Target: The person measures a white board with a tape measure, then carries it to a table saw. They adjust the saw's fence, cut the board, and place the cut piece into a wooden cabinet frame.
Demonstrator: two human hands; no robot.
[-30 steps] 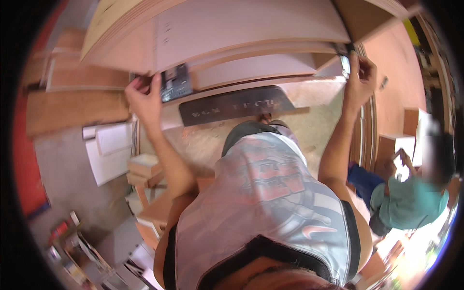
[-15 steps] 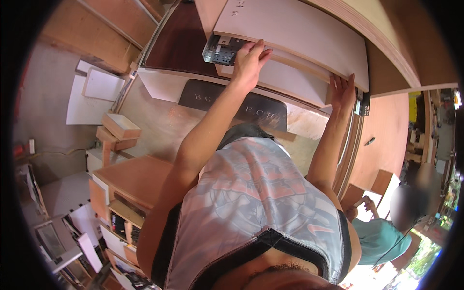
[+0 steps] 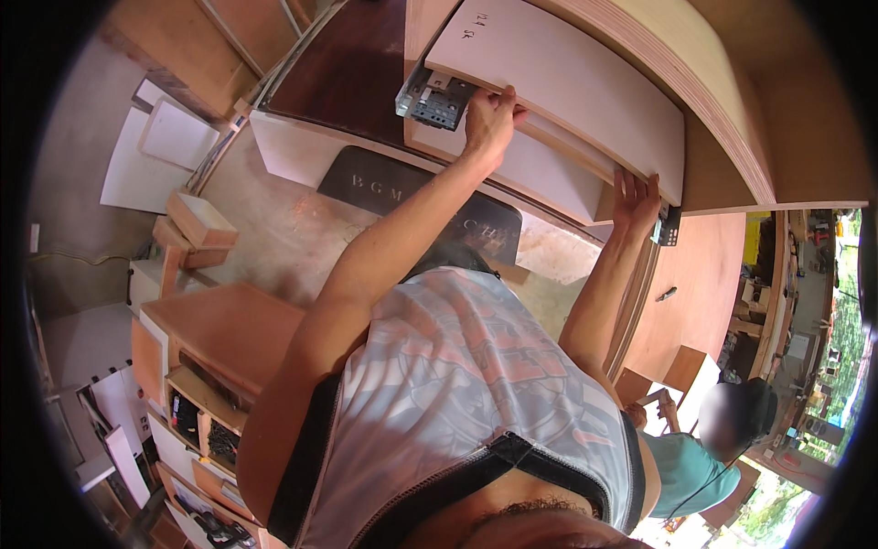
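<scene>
A long white panel point(image 3: 558, 87) with pale plywood edges and handwritten marks sits in the wooden cabinet point(image 3: 764, 110) in front of me. My left hand point(image 3: 492, 130) is closed on its near edge, left of the middle, with the thumb and fingers bent round it. Close to the right end, my right hand point(image 3: 636, 206) has its fingers hooked over the same edge. Grey metal slide hardware point(image 3: 441, 101) shows beside my left hand. Similar hardware point(image 3: 669, 225) pokes out by my right hand. Below lies a second white panel point(image 3: 544, 169), partly hidden by my hands.
A black mat point(image 3: 416, 201) lies on the floor between me and the cabinet. Wooden boxes point(image 3: 201, 224) and a brown-topped cabinet point(image 3: 224, 325) stand at left. On the right, a person in a green shirt point(image 3: 690, 471) works beside a wooden surface point(image 3: 700, 270) bearing a small dark tool.
The whole view has shifted and turned a little. Both my hands keep their places on the panel's edge. Any movement of the panel itself is too small to tell.
</scene>
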